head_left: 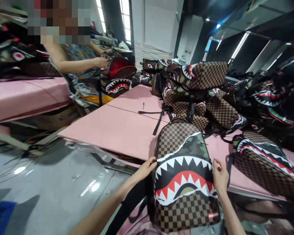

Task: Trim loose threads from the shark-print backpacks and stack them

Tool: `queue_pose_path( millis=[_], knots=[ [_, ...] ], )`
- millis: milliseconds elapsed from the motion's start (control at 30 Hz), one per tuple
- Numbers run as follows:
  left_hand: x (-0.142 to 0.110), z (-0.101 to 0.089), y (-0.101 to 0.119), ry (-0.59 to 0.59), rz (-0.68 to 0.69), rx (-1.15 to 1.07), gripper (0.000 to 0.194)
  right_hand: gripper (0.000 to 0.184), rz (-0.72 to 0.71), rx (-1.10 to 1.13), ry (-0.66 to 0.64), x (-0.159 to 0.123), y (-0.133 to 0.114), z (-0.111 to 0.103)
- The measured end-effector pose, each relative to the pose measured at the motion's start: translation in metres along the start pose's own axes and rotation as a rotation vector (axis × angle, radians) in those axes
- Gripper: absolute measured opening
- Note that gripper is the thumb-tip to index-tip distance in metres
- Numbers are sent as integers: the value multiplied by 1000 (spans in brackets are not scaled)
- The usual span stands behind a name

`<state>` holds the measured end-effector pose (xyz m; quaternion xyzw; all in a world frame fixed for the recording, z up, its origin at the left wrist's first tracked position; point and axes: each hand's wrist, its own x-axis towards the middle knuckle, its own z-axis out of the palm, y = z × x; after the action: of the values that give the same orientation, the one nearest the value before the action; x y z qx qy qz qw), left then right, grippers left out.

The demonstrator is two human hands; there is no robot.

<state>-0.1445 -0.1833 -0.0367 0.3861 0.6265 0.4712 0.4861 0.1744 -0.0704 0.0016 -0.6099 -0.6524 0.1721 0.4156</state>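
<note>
A brown-and-black checkered backpack [183, 182] with a printed shark mouth stands nearly upright in front of me, tilted back at the near edge of the pink table. My left hand [148, 166] is closed on its left side, with the thumb and fingers at the edge. On the opposite side my right hand [220, 174] has curled fingers against the bag's edge; what lies inside those fingers is partly hidden. A small red label shows low on the front, and a black strap hangs at the lower left.
Similar backpacks [203, 76] are piled at the back of the pink table [117, 127], and another backpack [262, 160] lies at the right. Loose black straps [158, 124] rest beyond my bag. Across the table, a co-worker [80, 68] handles an open backpack [119, 76].
</note>
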Motion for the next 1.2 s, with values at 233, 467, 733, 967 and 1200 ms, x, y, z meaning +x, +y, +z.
queue_pose_path(
  millis=[233, 467, 733, 967, 1200],
  knots=[
    [35, -15, -5, -429, -97, 244, 21, 37, -569, -196, -607, -111, -19, 14],
    [33, -20, -8, -583, -152, 275, 13, 45, -578, -403, -626, -125, 7, 22],
    [29, -19, -15, -550, 118, 728, 23, 45, -569, -459, -649, -126, 3, 23],
    [68, -51, 36, -67, 322, 1074, 22, 50, -629, -488, -631, -126, 5, 24],
    [94, -51, 37, 63, 214, 834, 38, 54, -635, -519, -584, -123, 9, 9]
  ],
)
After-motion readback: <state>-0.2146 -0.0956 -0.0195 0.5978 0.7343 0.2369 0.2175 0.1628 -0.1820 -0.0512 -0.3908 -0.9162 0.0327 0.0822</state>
